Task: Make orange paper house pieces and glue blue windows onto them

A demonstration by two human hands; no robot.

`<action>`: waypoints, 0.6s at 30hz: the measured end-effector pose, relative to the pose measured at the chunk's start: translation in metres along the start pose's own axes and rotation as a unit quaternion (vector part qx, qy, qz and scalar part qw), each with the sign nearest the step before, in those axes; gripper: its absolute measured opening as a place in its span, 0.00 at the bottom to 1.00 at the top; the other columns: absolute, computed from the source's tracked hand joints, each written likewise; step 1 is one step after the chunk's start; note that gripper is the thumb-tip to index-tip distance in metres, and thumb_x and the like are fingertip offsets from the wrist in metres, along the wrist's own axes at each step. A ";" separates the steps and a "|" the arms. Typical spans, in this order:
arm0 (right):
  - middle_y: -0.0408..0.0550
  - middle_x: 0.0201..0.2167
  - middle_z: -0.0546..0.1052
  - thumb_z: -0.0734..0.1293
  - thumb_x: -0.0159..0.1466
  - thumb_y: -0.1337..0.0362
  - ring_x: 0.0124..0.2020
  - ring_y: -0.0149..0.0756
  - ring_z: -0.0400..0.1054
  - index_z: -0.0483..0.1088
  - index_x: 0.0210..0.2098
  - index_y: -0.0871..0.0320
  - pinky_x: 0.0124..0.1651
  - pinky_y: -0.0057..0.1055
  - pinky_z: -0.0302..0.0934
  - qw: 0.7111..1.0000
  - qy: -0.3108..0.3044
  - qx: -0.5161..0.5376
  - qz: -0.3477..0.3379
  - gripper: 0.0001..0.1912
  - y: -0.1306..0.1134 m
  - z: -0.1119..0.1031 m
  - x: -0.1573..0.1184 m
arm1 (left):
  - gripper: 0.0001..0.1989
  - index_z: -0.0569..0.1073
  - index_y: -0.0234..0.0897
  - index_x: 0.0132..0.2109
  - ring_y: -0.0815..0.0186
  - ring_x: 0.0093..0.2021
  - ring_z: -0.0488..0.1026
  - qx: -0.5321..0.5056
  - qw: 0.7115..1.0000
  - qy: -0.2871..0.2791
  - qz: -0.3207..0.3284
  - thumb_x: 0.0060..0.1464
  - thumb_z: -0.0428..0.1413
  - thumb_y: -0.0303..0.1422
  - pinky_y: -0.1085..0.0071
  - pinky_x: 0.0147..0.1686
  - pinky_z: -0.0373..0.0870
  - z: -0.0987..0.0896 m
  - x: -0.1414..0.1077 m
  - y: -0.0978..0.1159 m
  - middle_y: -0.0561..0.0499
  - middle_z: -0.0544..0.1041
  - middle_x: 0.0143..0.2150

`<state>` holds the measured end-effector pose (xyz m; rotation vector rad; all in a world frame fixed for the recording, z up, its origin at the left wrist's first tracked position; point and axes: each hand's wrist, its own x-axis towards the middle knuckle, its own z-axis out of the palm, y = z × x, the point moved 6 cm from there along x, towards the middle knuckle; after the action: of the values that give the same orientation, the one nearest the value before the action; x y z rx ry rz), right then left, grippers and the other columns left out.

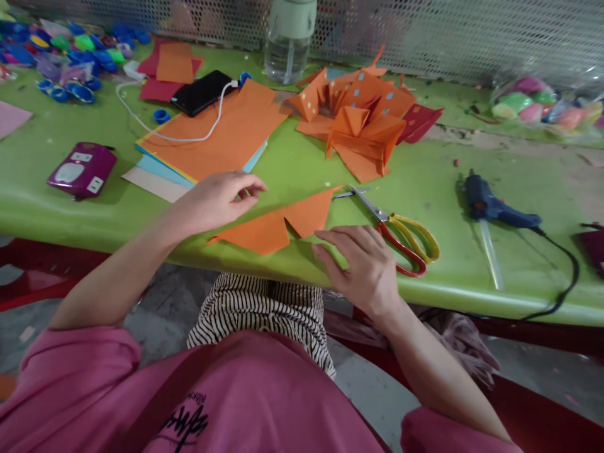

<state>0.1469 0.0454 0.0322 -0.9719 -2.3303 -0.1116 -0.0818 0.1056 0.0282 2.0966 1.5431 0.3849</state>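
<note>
A folded orange paper point(264, 233) with a notch cut into its lower side lies at the table's front edge, between my hands. Above its left part hovers my left hand point(217, 198), fingers loosely bent and apart, nothing in them. My right hand point(365, 264) is beside the paper's right end, thumb and fingers apart and holding nothing; whether a fingertip touches the paper I cannot tell. Just past that hand, scissors point(384, 220) with one red and one yellow handle lie with their blades spread, the blade tips near the paper's upper right corner.
Folded orange paper shapes point(363, 119) stand at the back. A stack of coloured sheets point(221, 138) bears a phone point(205, 92) with a white cable. A glue gun point(495, 201) is at right, a purple power adapter point(82, 170) at left, a water bottle point(289, 44) behind.
</note>
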 end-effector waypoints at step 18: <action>0.49 0.37 0.82 0.69 0.68 0.67 0.38 0.40 0.76 0.77 0.42 0.56 0.42 0.37 0.69 1.000 0.018 0.002 0.011 0.05 0.018 0.008 0.012 | 0.16 0.73 0.38 0.58 0.53 0.57 0.74 0.189 0.963 0.150 0.122 0.66 0.56 0.37 0.54 0.56 0.73 0.034 -0.091 0.019 0.42 0.76 0.60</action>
<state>0.1485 0.0685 0.0304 -0.9861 -2.2861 -0.1148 -0.0781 0.0072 0.0169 2.6422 1.6292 0.5538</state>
